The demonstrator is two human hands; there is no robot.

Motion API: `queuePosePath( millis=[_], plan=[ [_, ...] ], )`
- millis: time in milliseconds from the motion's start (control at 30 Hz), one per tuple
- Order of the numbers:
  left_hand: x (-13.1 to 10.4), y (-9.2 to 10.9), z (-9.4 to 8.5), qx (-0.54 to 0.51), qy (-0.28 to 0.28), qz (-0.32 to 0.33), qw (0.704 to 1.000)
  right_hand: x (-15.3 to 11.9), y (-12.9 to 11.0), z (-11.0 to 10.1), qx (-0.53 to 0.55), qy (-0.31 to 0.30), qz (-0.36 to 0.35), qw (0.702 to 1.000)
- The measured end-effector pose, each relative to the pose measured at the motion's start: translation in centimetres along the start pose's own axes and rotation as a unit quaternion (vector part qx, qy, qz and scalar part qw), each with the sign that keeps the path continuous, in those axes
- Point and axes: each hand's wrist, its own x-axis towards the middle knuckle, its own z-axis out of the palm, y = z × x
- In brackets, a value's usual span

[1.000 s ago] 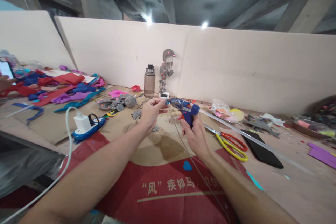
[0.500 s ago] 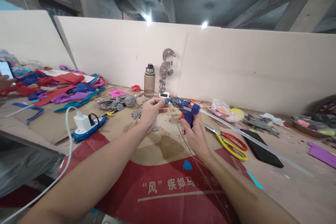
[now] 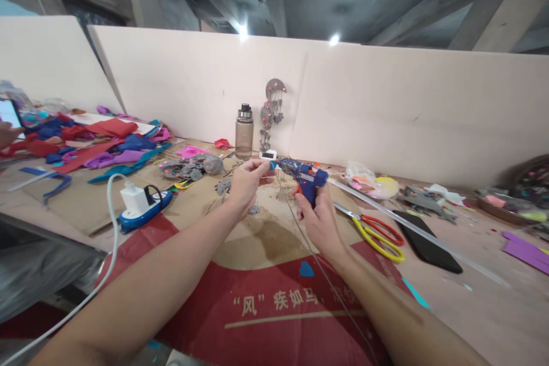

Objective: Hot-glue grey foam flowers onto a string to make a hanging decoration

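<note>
My right hand [image 3: 319, 220] grips a blue glue gun [image 3: 305, 176] by its handle, nozzle pointing left; a long clear glue stick [image 3: 412, 229] runs out of its back across the table. My left hand [image 3: 246, 182] pinches a small piece right at the nozzle tip; the piece is too small to tell what it is. A thin cord [image 3: 317, 263] trails from the gun toward me. Both hands hover above a cardboard sheet [image 3: 274, 240] on the table.
Yellow-and-red scissors [image 3: 377, 233] and a black phone [image 3: 426, 247] lie to the right. A grey bottle [image 3: 244, 132] and a hanging grey ornament [image 3: 270, 114] stand at the back wall. A white plug on a blue power strip [image 3: 143, 206] and coloured felt scraps [image 3: 98, 143] lie to the left.
The glue gun has tilted and shifted very slightly; both hands stay in almost the same place.
</note>
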Motion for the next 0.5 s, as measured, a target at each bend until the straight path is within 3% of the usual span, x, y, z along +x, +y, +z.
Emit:
queuePosePath(
  millis=[500],
  plan=[
    [0.03, 0.07, 0.06, -0.017, 0.001, 0.005, 1.0, -0.04, 0.03, 0.08, 0.002, 0.019, 0.004, 1.0]
  ],
)
